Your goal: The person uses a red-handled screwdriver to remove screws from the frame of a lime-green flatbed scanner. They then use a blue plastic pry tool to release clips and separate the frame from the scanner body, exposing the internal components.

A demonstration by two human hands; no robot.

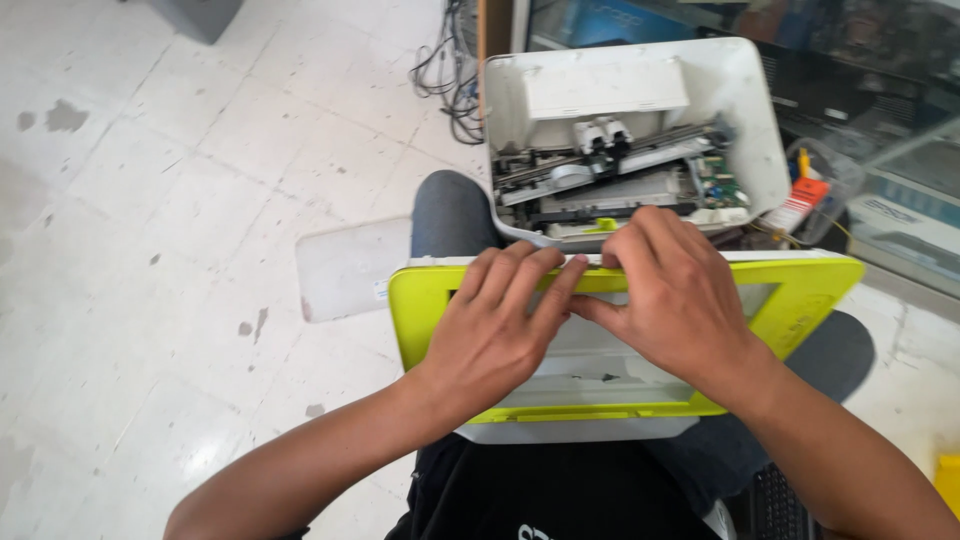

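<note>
Resting on the lime-green printer cover (800, 290), both left hand (495, 325) and right hand (675, 295) press loosely curled fingers, gripping nothing.

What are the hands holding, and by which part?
Both hands, left hand and right hand, press on the yellow-green printer cover at its upper inner edge; a closed grip cannot be told.

One head camera looked steeply down, close above the yellow-green printer lid (810, 290) on the lap; floor beyond.
</note>
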